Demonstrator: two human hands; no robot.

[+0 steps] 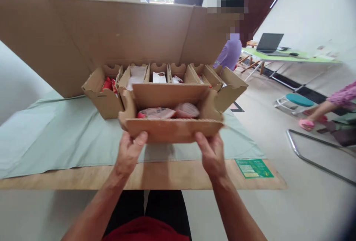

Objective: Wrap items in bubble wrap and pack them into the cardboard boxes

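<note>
Both my hands hold a long open cardboard box (167, 131) above the table. My left hand (130, 150) grips its near left corner, the thumb on the front wall and the fingers hidden underneath. At the near right corner, my right hand (211, 152) holds it in the same way. Inside the box lie a pinkish-white packet (157, 113) and a round pinkish packet or tub (187, 110), both slightly blurred. Behind it stands a row of narrower cardboard boxes (101, 98) with packets inside, among them a red packet (109, 84).
A tall cardboard panel (125, 33) stands behind the row. Pale green cloth (69, 137) covers most of the wooden table (97, 178); a green card (254, 168) lies near its right corner. People, a laptop (269, 44), a teal stool (299, 100) and a metal frame (311, 157) are further right.
</note>
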